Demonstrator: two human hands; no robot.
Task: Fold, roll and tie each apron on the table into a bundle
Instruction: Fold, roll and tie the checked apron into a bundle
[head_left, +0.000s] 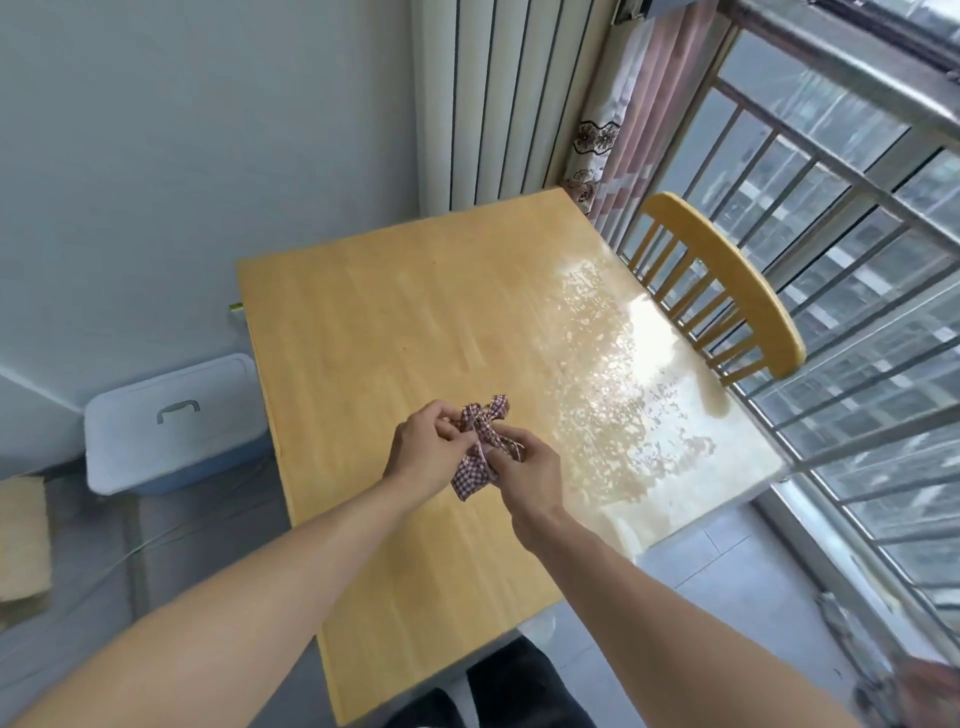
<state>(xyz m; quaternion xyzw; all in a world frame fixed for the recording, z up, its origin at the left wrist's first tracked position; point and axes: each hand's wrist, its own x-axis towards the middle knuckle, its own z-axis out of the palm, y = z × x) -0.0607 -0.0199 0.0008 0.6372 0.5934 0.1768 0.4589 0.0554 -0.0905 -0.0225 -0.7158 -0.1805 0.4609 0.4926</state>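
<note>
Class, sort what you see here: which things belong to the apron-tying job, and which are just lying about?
Part of the job:
checked apron
left hand
right hand
table

Just lying about:
chair
storage box
radiator
curtain

Red-and-white checked cloth apron bundle (480, 452) right there between the left hand (426, 452) and right hand (530, 475). Under the hands, a honey-yellow wooden table (374, 332), pale glare to their right. Beyond that, a matching yellow slatted chair (727, 291). Left of the hands, a white-lidded blue plastic box (171, 421).
</note>
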